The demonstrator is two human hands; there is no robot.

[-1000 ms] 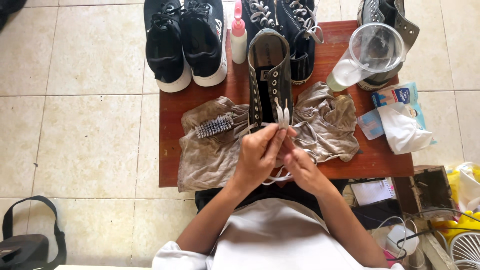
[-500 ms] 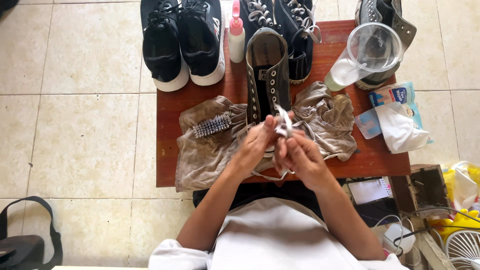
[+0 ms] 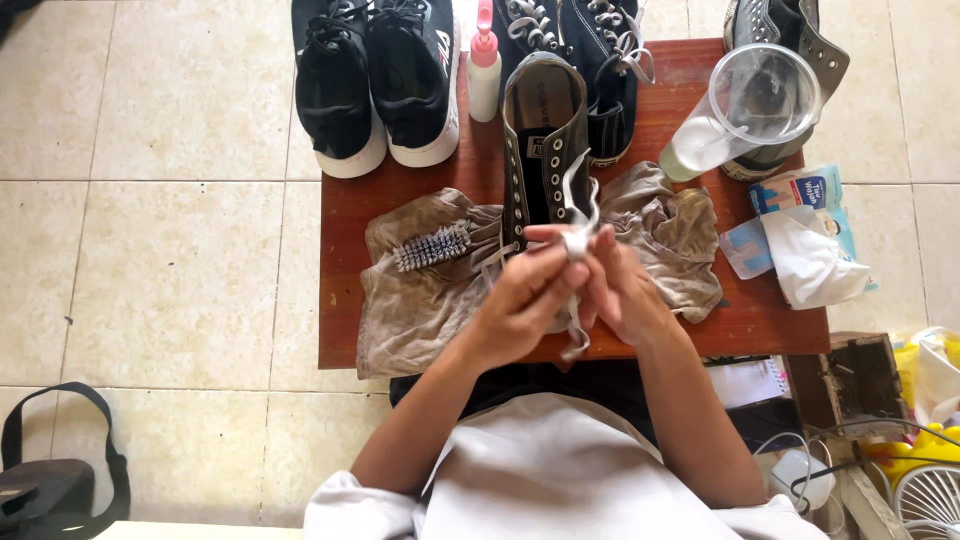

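Note:
A white shoelace [image 3: 577, 216] is pinched between both hands just in front of my chest. My left hand [image 3: 522, 300] grips its lower part and my right hand [image 3: 620, 290] closes on it from the other side; loose ends stick up and hang down below the fingers. Right behind the hands a dark unlaced sneaker [image 3: 545, 135] lies on a dirty beige cloth [image 3: 420, 300] spread over the small red-brown wooden table [image 3: 345, 215]. A small brush [image 3: 432, 247] rests on the cloth, left of the sneaker.
A pair of black sneakers [image 3: 375, 80], a pink-capped bottle [image 3: 484, 70], a dark laced shoe [image 3: 600, 50] and a grey shoe stand at the table's back. A clear plastic cup [image 3: 745, 110] and a tissue pack [image 3: 800, 240] sit right. Black bag [image 3: 50, 470] on tiles; clutter at right.
My hands have risen slightly and drawn together around the lace; the lace ends now stand up higher between my fingers. Everything on the table stays where it was.

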